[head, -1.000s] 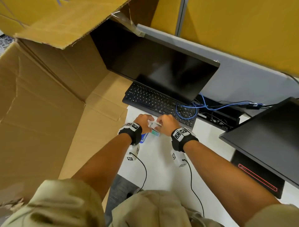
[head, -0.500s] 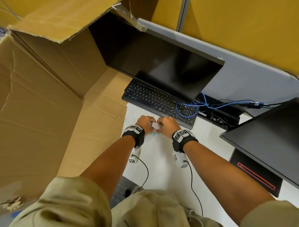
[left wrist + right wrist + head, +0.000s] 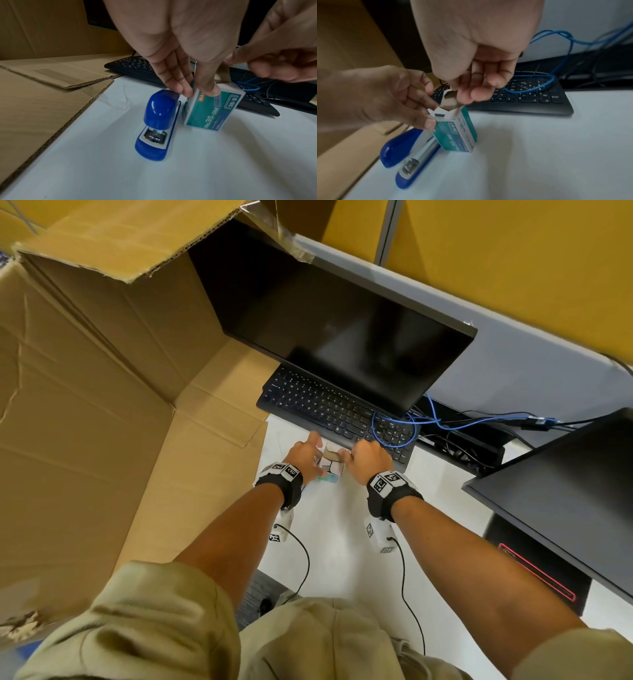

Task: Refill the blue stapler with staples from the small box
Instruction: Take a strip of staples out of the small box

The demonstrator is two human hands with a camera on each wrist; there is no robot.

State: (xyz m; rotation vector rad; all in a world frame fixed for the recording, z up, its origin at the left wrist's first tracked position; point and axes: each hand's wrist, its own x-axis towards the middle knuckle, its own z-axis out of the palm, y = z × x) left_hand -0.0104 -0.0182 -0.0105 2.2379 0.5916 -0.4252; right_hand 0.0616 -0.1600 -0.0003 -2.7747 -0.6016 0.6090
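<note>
The blue stapler lies on the white desk, with its metal front end toward me. Right beside it stands the small teal staple box, upright on its end. My left hand pinches the box's upper part between thumb and fingers. My right hand pinches the brown top flap, which stands open above the box. In the head view both hands meet over the box, and the stapler is hidden under my left hand.
A black keyboard with a blue cable looped over it lies just behind the hands, under a dark monitor. A large open cardboard box fills the left side. A second monitor stands at right. A clear plastic scrap lies beside the stapler.
The box's brown top flap now stands open in my right fingers. Both hands have stayed at the box in front of the keyboard.
</note>
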